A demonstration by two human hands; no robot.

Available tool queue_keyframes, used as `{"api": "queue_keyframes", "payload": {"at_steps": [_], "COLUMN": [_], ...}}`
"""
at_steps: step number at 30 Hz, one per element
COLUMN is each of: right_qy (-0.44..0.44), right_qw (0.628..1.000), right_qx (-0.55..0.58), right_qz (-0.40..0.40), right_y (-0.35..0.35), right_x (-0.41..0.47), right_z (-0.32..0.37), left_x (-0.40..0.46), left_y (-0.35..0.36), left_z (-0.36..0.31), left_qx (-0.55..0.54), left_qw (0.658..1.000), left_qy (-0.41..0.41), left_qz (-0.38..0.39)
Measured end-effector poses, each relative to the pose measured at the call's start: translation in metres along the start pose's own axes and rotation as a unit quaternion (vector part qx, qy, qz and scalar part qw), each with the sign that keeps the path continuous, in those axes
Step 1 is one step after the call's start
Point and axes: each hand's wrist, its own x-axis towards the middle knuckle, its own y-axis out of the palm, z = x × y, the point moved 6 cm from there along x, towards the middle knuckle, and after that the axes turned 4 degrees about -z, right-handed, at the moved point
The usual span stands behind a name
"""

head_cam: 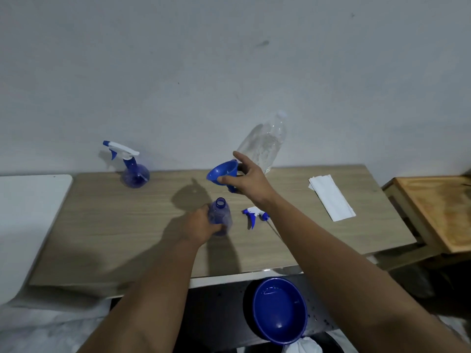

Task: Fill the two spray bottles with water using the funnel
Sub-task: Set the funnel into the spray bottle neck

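Note:
An uncapped blue spray bottle (219, 217) stands mid-table, and my left hand (201, 225) grips its side. My right hand (247, 178) holds a blue funnel (222, 173) in the air, above and slightly right of the bottle's open neck. The bottle's loose spray head (254, 215) lies on the table just to its right. A second blue spray bottle (133, 169) with its trigger head on stands at the back left by the wall. A large clear water bottle (265, 141) stands at the back, behind my right hand.
The wooden table (114, 225) meets the wall at the back. A folded white paper towel (331, 197) lies at the right. A blue bowl (279, 309) with some water sits below the front edge. A wooden crate (438, 210) stands to the right, a white surface (28, 212) to the left.

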Motion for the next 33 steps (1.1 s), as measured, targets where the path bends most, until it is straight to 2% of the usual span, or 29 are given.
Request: {"api": "queue_keyframes", "payload": {"at_steps": [4, 11, 15, 24, 27, 30, 33], "right_qy": [-0.020, -0.070, -0.064, -0.068, -0.066, -0.072, -0.087], "right_qw": [1.000, 0.996, 0.996, 0.997, 0.997, 0.996, 0.994], "right_qx": [0.013, 0.031, 0.045, 0.000, -0.023, -0.041, -0.057], "right_qz": [-0.013, -0.053, -0.049, -0.038, -0.027, -0.032, -0.038], "right_y": [0.006, 0.015, 0.014, 0.005, 0.006, 0.006, 0.008], "right_x": [-0.011, -0.024, -0.028, -0.034, -0.037, -0.037, -0.031], "right_z": [-0.011, -0.022, -0.029, -0.040, -0.049, -0.055, -0.054], "left_x": [-0.004, -0.006, -0.003, -0.002, -0.003, -0.001, 0.001], "left_y": [0.000, -0.004, -0.002, 0.001, -0.001, 0.003, 0.001], "left_z": [-0.003, -0.005, 0.000, 0.000, 0.000, 0.000, 0.002], "left_qx": [-0.016, 0.032, 0.036, -0.055, -0.029, -0.056, -0.020], "left_qw": [1.000, 0.999, 0.999, 0.997, 0.998, 0.997, 0.998], "left_qy": [-0.012, -0.021, -0.033, -0.048, -0.056, -0.049, -0.051], "left_qz": [-0.005, 0.005, 0.005, 0.000, -0.012, 0.008, -0.008]}}
